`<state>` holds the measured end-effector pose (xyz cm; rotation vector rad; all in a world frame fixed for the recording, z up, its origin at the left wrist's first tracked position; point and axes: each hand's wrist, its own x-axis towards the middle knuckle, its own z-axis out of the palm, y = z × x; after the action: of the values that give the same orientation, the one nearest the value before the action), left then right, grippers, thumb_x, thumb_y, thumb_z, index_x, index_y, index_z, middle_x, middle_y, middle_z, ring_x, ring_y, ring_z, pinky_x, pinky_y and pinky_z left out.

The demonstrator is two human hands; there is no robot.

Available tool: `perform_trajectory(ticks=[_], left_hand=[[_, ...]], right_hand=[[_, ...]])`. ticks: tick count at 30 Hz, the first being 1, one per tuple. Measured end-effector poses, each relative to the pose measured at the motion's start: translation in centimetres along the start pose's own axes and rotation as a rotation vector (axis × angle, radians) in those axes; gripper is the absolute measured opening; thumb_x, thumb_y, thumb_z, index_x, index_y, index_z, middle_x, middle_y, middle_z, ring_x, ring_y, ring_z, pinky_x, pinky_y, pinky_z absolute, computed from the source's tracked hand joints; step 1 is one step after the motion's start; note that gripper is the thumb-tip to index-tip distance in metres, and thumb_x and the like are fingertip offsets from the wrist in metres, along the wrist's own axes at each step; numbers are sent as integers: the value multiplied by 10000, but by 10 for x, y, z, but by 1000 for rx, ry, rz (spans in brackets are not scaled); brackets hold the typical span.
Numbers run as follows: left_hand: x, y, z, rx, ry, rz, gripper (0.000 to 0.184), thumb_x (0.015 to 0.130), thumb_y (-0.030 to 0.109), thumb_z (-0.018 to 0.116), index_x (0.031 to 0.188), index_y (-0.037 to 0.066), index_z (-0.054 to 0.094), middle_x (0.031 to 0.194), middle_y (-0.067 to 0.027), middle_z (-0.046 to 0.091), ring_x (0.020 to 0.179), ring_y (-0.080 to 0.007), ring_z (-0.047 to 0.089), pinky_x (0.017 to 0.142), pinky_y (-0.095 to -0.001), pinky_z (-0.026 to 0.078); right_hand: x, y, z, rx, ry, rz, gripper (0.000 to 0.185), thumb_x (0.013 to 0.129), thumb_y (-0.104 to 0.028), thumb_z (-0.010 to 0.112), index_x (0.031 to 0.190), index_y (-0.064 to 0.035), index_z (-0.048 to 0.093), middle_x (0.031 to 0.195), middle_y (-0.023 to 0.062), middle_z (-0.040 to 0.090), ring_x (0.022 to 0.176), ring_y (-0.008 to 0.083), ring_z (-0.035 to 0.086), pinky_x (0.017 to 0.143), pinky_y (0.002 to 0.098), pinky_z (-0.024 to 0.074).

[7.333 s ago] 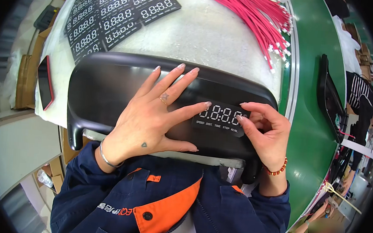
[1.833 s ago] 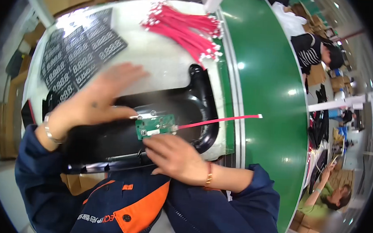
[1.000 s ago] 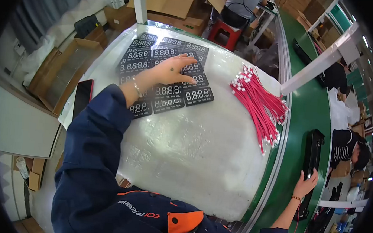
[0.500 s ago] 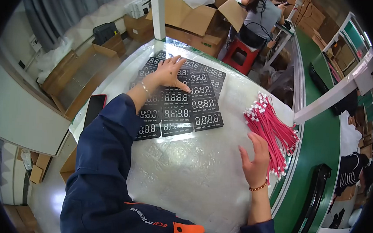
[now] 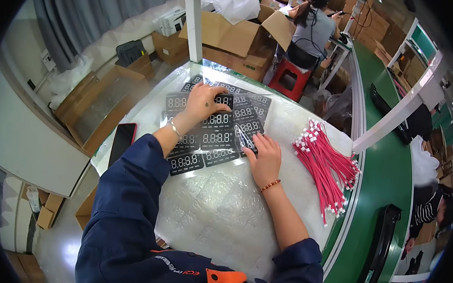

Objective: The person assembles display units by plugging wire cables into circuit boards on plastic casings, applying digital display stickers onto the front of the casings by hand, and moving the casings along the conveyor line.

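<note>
Black display panels with white digits, joined under clear film in a sheet (image 5: 217, 137), lie on the plastic-covered table (image 5: 207, 202). Over the upper part of the sheet is my left hand (image 5: 204, 103), its fingers bent at the far edge and the thumb reaching right across the panels. My right hand (image 5: 266, 157) grips the sheet's right edge, with the thumb below and the fingers above a shiny fold of film. More panels (image 5: 259, 100) show beneath and behind this sheet, partly covered.
A bundle of red cables (image 5: 324, 168) with white connectors lies on the right. At the table's left edge is a phone (image 5: 123, 141). A green conveyor (image 5: 372, 176) with black housings (image 5: 380, 249) runs alongside. Ahead are cardboard boxes (image 5: 220, 32), a red stool (image 5: 291, 79) and a seated person (image 5: 312, 32).
My right hand has moved left and forward from beside the cables to the sheet's edge. My left hand has bent its fingers over the panels, and the upper sheet has shifted.
</note>
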<state>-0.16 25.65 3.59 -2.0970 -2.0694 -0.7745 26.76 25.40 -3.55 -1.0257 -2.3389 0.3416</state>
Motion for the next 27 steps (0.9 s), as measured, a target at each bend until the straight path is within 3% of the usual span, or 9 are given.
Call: perform_trajectory(ticks=[2, 6, 10, 13, 15, 18, 23, 26, 27], left_hand=[[-1, 22, -28, 15, 106, 88, 530, 698, 441, 798, 1108, 124, 687, 943, -69, 719, 929, -282, 649, 960, -456, 424], [-22, 86, -98, 56, 375, 331, 417, 707, 370, 800, 1023, 118, 699, 946, -49, 710, 864, -258, 642, 854, -412, 464], [-48, 139, -122, 56, 557, 610, 458, 678, 296, 809, 1091, 150, 673, 964, -12, 679, 880, -223, 629, 784, -379, 491], [-58, 175, -155, 91, 499, 589, 509, 694, 244, 831, 1155, 122, 655, 1032, -40, 692, 915, -236, 650, 781, -347, 512], [-58, 185, -172, 104, 479, 574, 535, 702, 219, 842, 1188, 108, 645, 1066, -55, 698, 932, -243, 660, 780, -331, 523], [-45, 183, -192, -684, -259, 400, 536, 755, 136, 816, 1250, 106, 611, 1219, -75, 644, 1050, -229, 640, 877, -321, 514], [-25, 198, -179, -714, -378, 599, 520, 767, 42, 788, 1254, 90, 611, 1253, -109, 625, 1082, -221, 639, 911, -326, 509], [-11, 205, -165, -697, -192, 1044, 484, 790, -29, 750, 1244, 67, 612, 1197, -105, 656, 1043, -185, 655, 893, -306, 517], [-13, 205, -162, -701, -193, 1052, 484, 790, -29, 750, 1244, 67, 612, 1197, -105, 656, 1043, -185, 655, 893, -306, 517]], right_hand=[[4, -9, -17, 55, 12, -17, 673, 800, -405, 768, 1288, 15, 573, 1450, 200, 471, 1326, 371, 438, 1120, 486, 304], [4, -53, -123, 45, 721, -6, 596, 832, -314, 764, 1291, 11, 568, 1381, 207, 525, 1269, 334, 502, 1105, 462, 327], [-6, -74, -202, 540, 657, 123, 489, 882, -216, 733, 1268, 35, 569, 1258, 196, 605, 1130, 264, 606, 997, 407, 463], [-24, -78, -227, 974, 289, 208, 357, 931, -104, 666, 1235, 58, 572, 1042, 159, 687, 918, 191, 676, 818, 312, 558], [-36, -74, -243, 965, 270, 127, 356, 931, -101, 664, 1236, 56, 569, 966, 136, 691, 848, 171, 672, 777, 291, 550], [-53, -70, -265, 954, 210, -10, 355, 930, -96, 659, 1239, 51, 563, 815, 90, 699, 708, 132, 664, 694, 248, 533], [-66, -66, -283, 920, 176, 21, 279, 930, -15, 634, 1191, 68, 580, 848, 126, 706, 764, 154, 684, 730, 269, 562], [-76, -63, -289, 952, 142, -46, 281, 928, -27, 648, 1183, 69, 580, 843, 126, 705, 749, 149, 682, 732, 265, 557], [-78, -64, -291, 901, 179, 13, 311, 910, -28, 668, 1194, 61, 578, 856, 120, 703, 767, 160, 677, 740, 274, 550]])
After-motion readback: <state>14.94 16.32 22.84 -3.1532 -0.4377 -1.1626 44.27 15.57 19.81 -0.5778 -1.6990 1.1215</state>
